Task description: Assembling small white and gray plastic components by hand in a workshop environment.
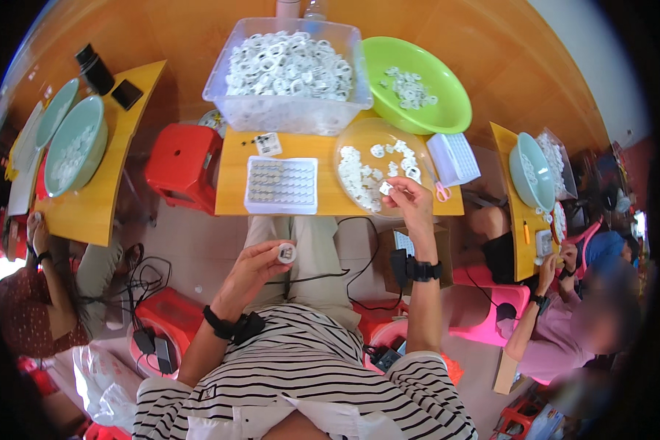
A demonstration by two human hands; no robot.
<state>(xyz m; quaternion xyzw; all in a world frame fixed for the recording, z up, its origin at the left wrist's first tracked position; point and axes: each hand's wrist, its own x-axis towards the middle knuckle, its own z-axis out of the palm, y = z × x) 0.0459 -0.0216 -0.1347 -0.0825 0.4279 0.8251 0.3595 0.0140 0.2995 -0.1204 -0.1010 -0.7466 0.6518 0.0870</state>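
Observation:
Above my lap, my left hand (258, 270) pinches a round white plastic part (287, 254) with a darker middle. My right hand (411, 202) is raised over the near edge of a clear round tray (342, 192), and its fingertips grip a small white plastic piece (386, 188). Loose white plastic parts (353, 170) lie about in that tray. On the table to its left rests a white rectangular tray (281, 208) with rows of small round pieces, grey ones at its left side.
Behind stand a clear bin (286, 114) heaped with white rings and a green basin (447, 106). Pink scissors (442, 193) lie beside a white slotted box (455, 160). A red stool (177, 158) is at left. Co-workers sit at both side tables; black cables cross the floor.

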